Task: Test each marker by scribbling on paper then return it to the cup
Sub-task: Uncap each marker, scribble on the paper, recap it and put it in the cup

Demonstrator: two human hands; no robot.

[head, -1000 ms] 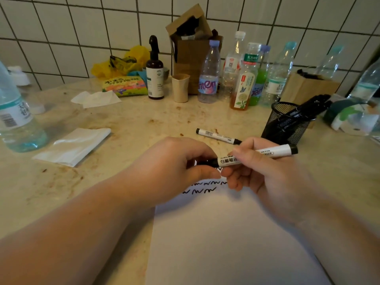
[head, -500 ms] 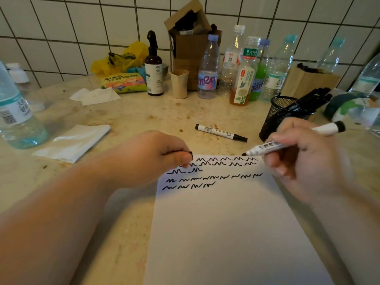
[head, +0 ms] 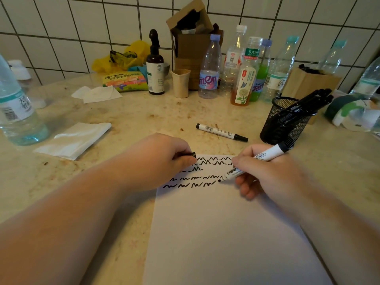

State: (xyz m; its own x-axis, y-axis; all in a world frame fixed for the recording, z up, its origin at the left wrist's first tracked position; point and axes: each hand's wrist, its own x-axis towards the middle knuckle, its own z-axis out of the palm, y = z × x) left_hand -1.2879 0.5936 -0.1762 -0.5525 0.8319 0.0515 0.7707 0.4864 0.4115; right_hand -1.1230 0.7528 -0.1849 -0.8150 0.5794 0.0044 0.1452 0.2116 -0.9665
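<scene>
Head view looks down at a sheet of paper (head: 226,233) on a counter (head: 144,118), and everything else sits around that paper. The right hand (head: 267,175) has its fingers curled around a white marker (head: 255,161), pinching it like a pencil. The marker leans, with its black tip down at the end of the lowest row of squiggles (head: 191,184) near the top of the paper. I think the tip is touching or almost touching, ready to add the next scribble there.

The left hand (head: 164,159) rests on the top left corner of the paper. Its fingers are curled and pinch a small black cap (head: 190,154). It probably keeps the cap close so it can go back on fast, and its weight may also stop the paper from sliding.

Just past the top of the paper lies a second marker (head: 221,132), with its cap on. It may be waiting for its turn. Beyond the top right corner stands a black mesh cup (head: 285,122) with more markers (head: 312,99) leaning out of it. It stands close, so each tested one has a short trip back.
</scene>
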